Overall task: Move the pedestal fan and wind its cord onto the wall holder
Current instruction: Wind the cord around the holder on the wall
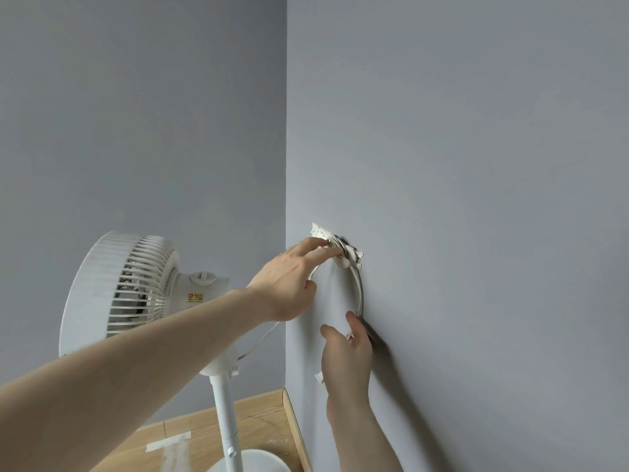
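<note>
A white pedestal fan stands in the room corner on the left, its head turned left and its pole running down to a round base. The white cord loops in an arc against the right wall and hangs from the wall holder. My left hand reaches across with its fingers pinching the cord at the holder. My right hand grips the lower part of the cord loop against the wall. A thin stretch of cord runs from the fan's neck toward the wall.
Two grey walls meet in a corner just behind the fan. A wooden skirting board runs along the right wall above a light wood floor. A strip of pale tape lies on the floor.
</note>
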The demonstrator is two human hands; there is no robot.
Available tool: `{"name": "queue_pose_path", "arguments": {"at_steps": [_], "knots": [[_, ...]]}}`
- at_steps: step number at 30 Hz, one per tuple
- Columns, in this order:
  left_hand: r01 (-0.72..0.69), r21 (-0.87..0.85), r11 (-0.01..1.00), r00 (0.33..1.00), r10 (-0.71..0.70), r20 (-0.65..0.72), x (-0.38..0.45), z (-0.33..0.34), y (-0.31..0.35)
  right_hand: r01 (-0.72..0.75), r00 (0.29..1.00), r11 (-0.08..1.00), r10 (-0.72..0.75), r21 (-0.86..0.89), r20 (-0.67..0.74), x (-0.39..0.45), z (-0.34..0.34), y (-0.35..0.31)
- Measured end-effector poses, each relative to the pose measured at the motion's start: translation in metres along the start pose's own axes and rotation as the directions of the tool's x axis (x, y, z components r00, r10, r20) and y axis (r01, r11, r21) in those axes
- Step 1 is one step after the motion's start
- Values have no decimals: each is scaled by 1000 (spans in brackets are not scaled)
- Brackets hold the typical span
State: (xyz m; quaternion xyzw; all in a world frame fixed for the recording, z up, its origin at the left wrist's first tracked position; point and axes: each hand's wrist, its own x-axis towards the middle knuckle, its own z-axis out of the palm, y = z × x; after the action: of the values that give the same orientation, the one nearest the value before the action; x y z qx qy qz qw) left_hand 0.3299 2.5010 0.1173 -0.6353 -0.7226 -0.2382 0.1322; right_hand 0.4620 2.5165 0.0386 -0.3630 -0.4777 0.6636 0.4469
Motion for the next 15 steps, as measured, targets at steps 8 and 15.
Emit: {"name": "queue_pose_path", "arguments": {"at_steps": [8,15], "knots": [[-52,-65,997,998,50,-34,3,8,-12,-144,990,981,144,127,9,25,15,-6],[141,-284,949,968,-192,-161,7,24,-31,-163,986,981,160,108,36,47,22,-11]]}}
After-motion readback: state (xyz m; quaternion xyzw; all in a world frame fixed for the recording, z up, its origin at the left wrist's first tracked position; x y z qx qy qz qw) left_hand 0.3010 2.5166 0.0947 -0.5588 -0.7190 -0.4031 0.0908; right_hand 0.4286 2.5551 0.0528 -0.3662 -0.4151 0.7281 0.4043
